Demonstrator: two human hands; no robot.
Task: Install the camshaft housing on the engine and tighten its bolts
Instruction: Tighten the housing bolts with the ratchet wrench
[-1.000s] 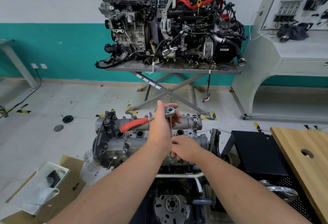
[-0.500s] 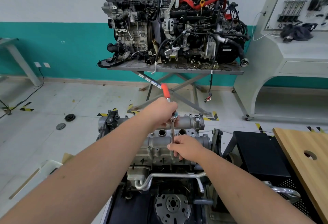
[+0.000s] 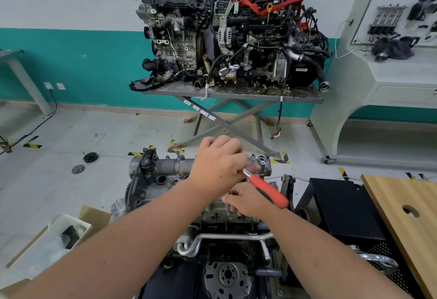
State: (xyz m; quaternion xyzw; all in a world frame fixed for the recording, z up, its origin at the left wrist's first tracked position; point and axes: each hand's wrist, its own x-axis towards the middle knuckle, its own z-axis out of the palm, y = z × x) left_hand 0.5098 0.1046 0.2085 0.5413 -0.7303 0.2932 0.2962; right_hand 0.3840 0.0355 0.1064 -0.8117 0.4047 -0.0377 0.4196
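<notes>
Head view, nearest first: a round steel flywheel [image 3: 228, 276] low on the engine [image 3: 165, 194], a bent metal pipe [image 3: 212, 238] above it. Right hand [image 3: 248, 200] curls down at the ratchet's base, its fingertips hidden. Left hand [image 3: 218, 165] grips the ratchet [image 3: 267, 188], orange handle pointing near-right. Beneath them sits the ribbed grey cast camshaft housing [image 3: 172, 168]. Far back, two grimy engines on a scissor table [image 3: 234, 92].

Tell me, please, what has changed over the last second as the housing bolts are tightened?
The left hand has swung the ratchet around: its orange handle pointed left, then away toward the far wall, and now points right and toward the person. The right hand stays low at the extension, on the camshaft housing, which has not shifted.
</notes>
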